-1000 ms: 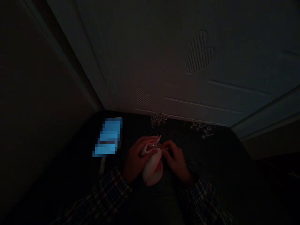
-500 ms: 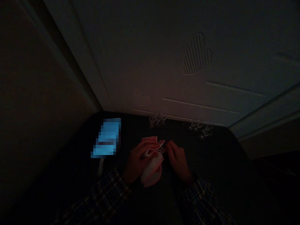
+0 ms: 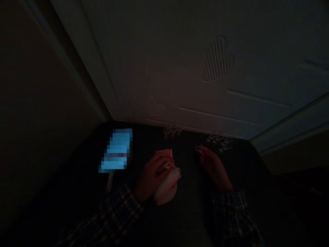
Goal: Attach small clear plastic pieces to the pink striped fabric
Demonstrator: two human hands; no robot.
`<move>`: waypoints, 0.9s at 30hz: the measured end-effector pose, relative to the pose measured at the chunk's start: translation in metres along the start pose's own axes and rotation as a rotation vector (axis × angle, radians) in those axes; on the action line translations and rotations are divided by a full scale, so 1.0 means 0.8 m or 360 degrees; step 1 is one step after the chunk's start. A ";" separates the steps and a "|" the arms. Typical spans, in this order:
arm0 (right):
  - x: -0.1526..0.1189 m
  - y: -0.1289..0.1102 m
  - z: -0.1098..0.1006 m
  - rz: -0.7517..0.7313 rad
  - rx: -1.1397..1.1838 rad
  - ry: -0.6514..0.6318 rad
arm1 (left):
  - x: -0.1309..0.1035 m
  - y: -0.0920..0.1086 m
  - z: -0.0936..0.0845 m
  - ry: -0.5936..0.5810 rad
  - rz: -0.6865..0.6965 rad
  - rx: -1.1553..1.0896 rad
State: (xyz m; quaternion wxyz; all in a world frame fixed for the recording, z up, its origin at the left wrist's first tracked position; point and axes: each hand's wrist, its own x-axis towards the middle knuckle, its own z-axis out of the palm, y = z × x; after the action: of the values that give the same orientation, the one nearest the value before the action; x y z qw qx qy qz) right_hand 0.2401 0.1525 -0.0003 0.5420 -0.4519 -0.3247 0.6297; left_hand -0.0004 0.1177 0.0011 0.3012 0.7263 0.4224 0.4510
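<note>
The scene is very dim. My left hand [image 3: 155, 173] is closed round a bunched pink cloth [image 3: 166, 190], which hangs down below the fingers over the dark table. Out to the right, my right hand [image 3: 212, 164] pinches a small clear glass [image 3: 199, 148] between its fingertips; the glass looks like a tiny stemmed one. Just beyond that hand stands a group of small stemmed glasses [image 3: 219, 139]. A second group of like glasses [image 3: 172, 131] is farther back, beyond the cloth.
A lit screen [image 3: 117, 151], blurred into blocks, stands at the left of the dark table [image 3: 190, 212], with a pale strip [image 3: 109, 182] in front of it. Behind the table rises a pale panel [image 3: 180, 61] with raised hearts and ridges.
My right hand has moved away from the cloth, to the right and slightly back, carrying the small glass. My left hand stays in place with the cloth.
</note>
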 end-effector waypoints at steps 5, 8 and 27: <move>-0.001 0.003 0.003 0.0191 0.0201 -0.0098 | 0.001 0.005 -0.005 0.0013 -0.0085 0.0030; 0.001 0.006 0.001 0.0178 0.0219 -0.0062 | 0.000 0.004 -0.006 0.0031 -0.0105 0.0065; -0.006 0.008 0.013 0.0036 -0.0143 -0.0007 | -0.001 0.000 -0.005 0.0060 -0.0127 0.0037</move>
State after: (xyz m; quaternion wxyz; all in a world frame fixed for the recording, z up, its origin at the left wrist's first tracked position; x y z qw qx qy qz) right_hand 0.2279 0.1477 -0.0015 0.5134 -0.4779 -0.3487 0.6216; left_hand -0.0043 0.1172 0.0027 0.3025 0.7037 0.4618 0.4473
